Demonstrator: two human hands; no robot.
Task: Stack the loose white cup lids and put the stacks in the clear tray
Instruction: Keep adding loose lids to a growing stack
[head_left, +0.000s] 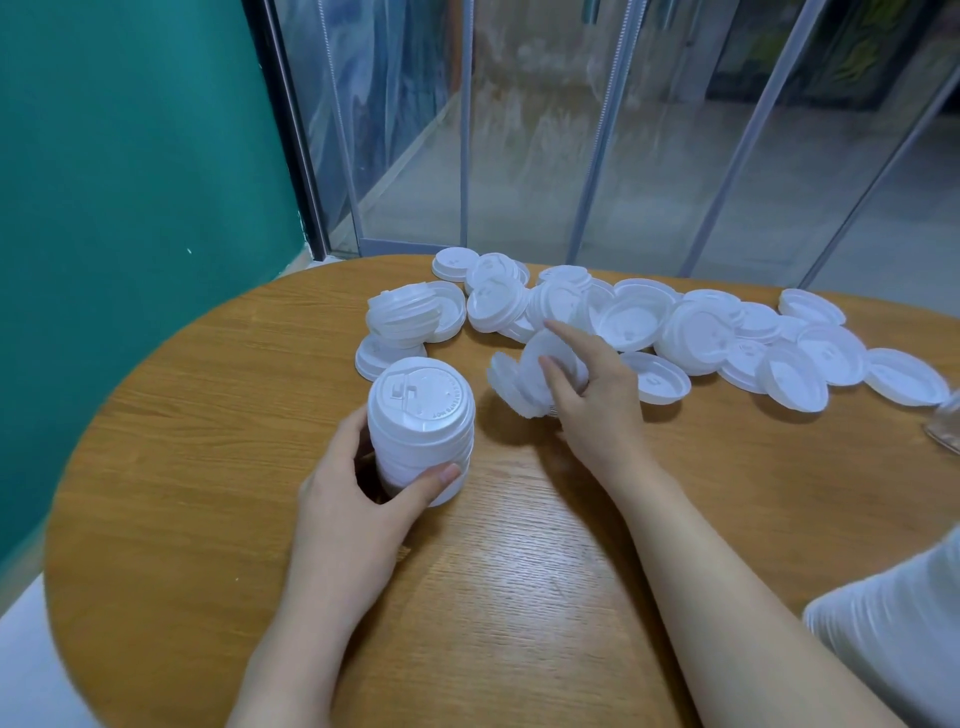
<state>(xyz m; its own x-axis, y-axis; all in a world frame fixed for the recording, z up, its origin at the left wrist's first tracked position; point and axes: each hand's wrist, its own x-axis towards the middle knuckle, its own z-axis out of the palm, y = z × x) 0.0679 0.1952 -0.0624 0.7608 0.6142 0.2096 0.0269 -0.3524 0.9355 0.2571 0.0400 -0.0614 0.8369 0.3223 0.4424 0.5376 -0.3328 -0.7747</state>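
A person seated at a round wooden table (182, 467) sorts white cup lids. The left hand (358, 499) grasps a tall stack (422, 426) standing upright on the table at near centre-left, thumb curled across its near side and fingers wrapped round its left side; the top lid faces up, its raised lettering showing. Just right of the stack, the right hand (592, 395) holds a few lids (524, 384) tilted on edge above the table, fingers curled round them, with the forefinger stretched out toward the far pile; the lids in this hand are blurred.

Loose lids (701, 338) lie scattered in an overlapping band along the far side of the table, from centre out to the right edge, some with the rim up and some with the top up. A short leaning stack (402, 317) sits just beyond the tall one, resting on a single lid and touching another at its right. A clear object (945, 426), cut off by the right edge of the view, rests on the table near the right end of the band; whether it is the tray cannot be told. A pale sleeve (893, 623) shows at near right. A green wall (130, 182) rises at left, with glass panels (571, 130) beyond the table
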